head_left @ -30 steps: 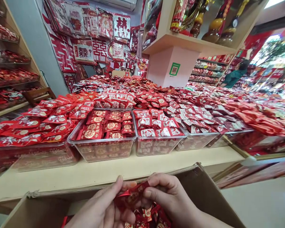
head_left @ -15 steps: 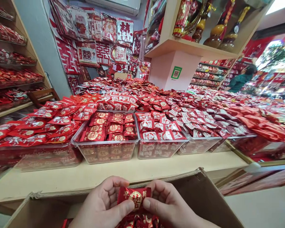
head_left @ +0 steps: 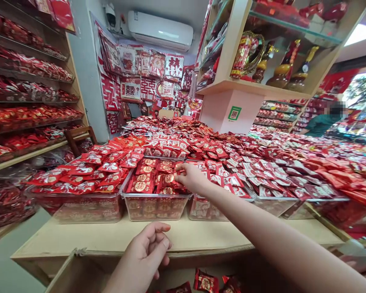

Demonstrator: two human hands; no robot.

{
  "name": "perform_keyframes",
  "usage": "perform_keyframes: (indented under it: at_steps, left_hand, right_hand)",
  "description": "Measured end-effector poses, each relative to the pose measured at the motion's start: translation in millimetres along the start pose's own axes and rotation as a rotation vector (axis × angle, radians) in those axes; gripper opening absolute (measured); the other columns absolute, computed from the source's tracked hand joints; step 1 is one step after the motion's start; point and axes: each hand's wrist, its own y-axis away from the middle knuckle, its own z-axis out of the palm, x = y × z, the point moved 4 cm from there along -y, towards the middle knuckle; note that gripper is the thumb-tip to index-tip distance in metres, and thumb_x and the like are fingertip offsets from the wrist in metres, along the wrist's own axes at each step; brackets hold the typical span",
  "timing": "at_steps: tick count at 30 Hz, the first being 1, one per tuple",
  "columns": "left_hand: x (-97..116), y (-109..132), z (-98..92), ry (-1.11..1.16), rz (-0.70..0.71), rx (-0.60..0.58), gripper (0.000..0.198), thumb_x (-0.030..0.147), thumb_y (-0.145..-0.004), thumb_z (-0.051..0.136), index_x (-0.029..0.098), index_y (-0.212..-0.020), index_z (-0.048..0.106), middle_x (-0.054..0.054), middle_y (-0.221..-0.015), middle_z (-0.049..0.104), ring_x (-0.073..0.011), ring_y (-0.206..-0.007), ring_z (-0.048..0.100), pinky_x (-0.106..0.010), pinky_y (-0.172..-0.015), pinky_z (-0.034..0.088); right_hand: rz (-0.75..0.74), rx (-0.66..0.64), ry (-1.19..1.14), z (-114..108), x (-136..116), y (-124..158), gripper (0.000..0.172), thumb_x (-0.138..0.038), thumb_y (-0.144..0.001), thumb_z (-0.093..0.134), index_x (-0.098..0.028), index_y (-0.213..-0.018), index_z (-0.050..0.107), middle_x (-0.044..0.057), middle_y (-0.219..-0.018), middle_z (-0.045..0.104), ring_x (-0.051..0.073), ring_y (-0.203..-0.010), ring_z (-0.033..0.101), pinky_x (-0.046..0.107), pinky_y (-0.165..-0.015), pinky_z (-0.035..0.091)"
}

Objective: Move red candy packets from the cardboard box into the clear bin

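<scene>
My right hand [head_left: 190, 178] reaches over a clear plastic bin [head_left: 155, 207]. Its thumb and fingers grip the right end of a small red packet [head_left: 168, 179] with gold print, laid among matching packets in rows. Below, my left hand [head_left: 149, 250] hovers over the edge of a cardboard box [head_left: 110, 268], its fingers loosely curled and apart, with nothing in them. Inside the box lie several loose red packets [head_left: 206, 280].
A second bin [head_left: 199, 208] with red and white packets stands to the right, and one of brighter red packets [head_left: 88, 207] to the left. They rest on a wooden table [head_left: 94, 236]. Shelves [head_left: 30, 101] and a pillar [head_left: 221, 110] stand behind; a person is at far right.
My right hand has carried the red packet from above the box forward to the bin. My left hand has let go of it and stays near the box. The view has tilted up.
</scene>
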Motion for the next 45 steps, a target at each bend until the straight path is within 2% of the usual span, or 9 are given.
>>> perform_keyframes:
  at_steps: [11, 16, 18, 22, 24, 27, 32, 36, 45]
  left_hand:
    - [1, 3, 3.1, -0.148, -0.024, -0.161, 0.017, 0.029, -0.080, 0.046, 0.020, -0.094, 0.048, 0.006, -0.063, 0.047, -0.0121, -0.058, 0.054, -0.019, -0.041, 0.039]
    - [2, 7, 3.6, -0.352, 0.053, -0.214, 0.019, 0.034, -0.081, 0.046, 0.022, -0.095, 0.052, 0.002, -0.070, 0.060, -0.0143, -0.064, 0.059, -0.022, -0.054, 0.045]
    - [5, 8, 7.0, -0.494, 0.179, -0.287, 0.018, 0.034, -0.080, 0.050, 0.022, -0.091, 0.057, 0.001, -0.074, 0.063, -0.0148, -0.067, 0.059, -0.023, -0.061, 0.046]
    - [9, 12, 16.8, -0.775, 0.490, -0.434, 0.015, 0.030, -0.078, 0.053, 0.024, -0.088, 0.062, 0.002, -0.082, 0.066, -0.0146, -0.074, 0.060, -0.021, -0.067, 0.044]
    - [8, 15, 20.2, -0.842, 0.589, -0.452, 0.015, 0.029, -0.077, 0.053, 0.024, -0.088, 0.062, 0.002, -0.080, 0.066, -0.0140, -0.073, 0.060, -0.020, -0.066, 0.045]
    - [7, 19, 24.8, -0.921, 0.693, -0.456, 0.015, 0.028, -0.076, 0.053, 0.022, -0.088, 0.062, 0.001, -0.080, 0.066, -0.0155, -0.074, 0.060, -0.023, -0.067, 0.045]
    - [4, 21, 27.2, -0.986, 0.753, -0.499, 0.017, 0.025, -0.078, 0.051, 0.020, -0.089, 0.063, -0.002, -0.079, 0.066, -0.0168, -0.075, 0.059, -0.025, -0.068, 0.045]
    - [8, 19, 22.5, -0.957, 0.788, -0.497, 0.017, 0.026, -0.075, 0.056, 0.020, -0.090, 0.063, 0.000, -0.080, 0.068, -0.0151, -0.073, 0.062, -0.021, -0.067, 0.045]
    - [14, 16, 18.8, -0.917, 0.796, -0.457, 0.015, 0.019, -0.075, 0.056, 0.021, -0.089, 0.062, 0.004, -0.078, 0.071, -0.0102, -0.067, 0.063, -0.015, -0.063, 0.045]
  right_hand:
    - [-0.190, -0.093, 0.371, 23, -19, -5, 0.016, -0.013, -0.069, 0.057, -0.006, -0.078, 0.068, 0.016, -0.080, 0.067, 0.024, -0.080, 0.061, 0.030, -0.071, 0.043]
    - [-0.254, 0.011, 0.343, 7, -22, 23, 0.054, -0.017, -0.077, 0.016, 0.018, -0.094, 0.053, 0.014, -0.099, 0.056, 0.020, -0.106, 0.046, 0.028, -0.077, 0.031]
    - [-0.276, -0.003, 0.309, -10, -20, 46, 0.054, -0.019, -0.077, 0.016, 0.014, -0.098, 0.053, 0.007, -0.095, 0.056, 0.013, -0.101, 0.048, 0.023, -0.076, 0.030]
    - [-0.302, -0.561, 0.160, -17, 4, 109, 0.023, -0.016, -0.074, 0.045, -0.007, -0.086, 0.063, 0.000, -0.071, 0.063, 0.005, -0.060, 0.053, 0.014, -0.057, 0.037]
    - [-0.209, -0.902, 0.200, 2, 35, 144, 0.021, -0.014, -0.074, 0.047, -0.012, -0.084, 0.064, 0.001, -0.071, 0.065, 0.007, -0.056, 0.053, 0.017, -0.052, 0.038]
    - [-0.120, -1.064, 0.484, 47, 92, 180, 0.023, -0.012, -0.072, 0.048, -0.013, -0.088, 0.065, 0.007, -0.081, 0.067, 0.015, -0.065, 0.058, 0.023, -0.054, 0.039]
    - [-0.075, -1.015, 0.608, 109, 146, 207, 0.042, -0.013, -0.065, 0.059, -0.008, -0.107, 0.056, 0.018, -0.104, 0.061, 0.026, -0.089, 0.058, 0.029, -0.064, 0.044]
    - [-0.047, -1.007, 0.521, 114, 152, 199, 0.033, -0.024, -0.066, 0.062, -0.018, -0.098, 0.061, 0.006, -0.096, 0.065, 0.019, -0.084, 0.060, 0.023, -0.065, 0.045]
    - [0.049, -0.637, 0.662, 122, 170, 180, 0.029, -0.010, -0.071, 0.051, -0.007, -0.099, 0.056, 0.020, -0.096, 0.061, 0.029, -0.089, 0.057, 0.037, -0.071, 0.045]
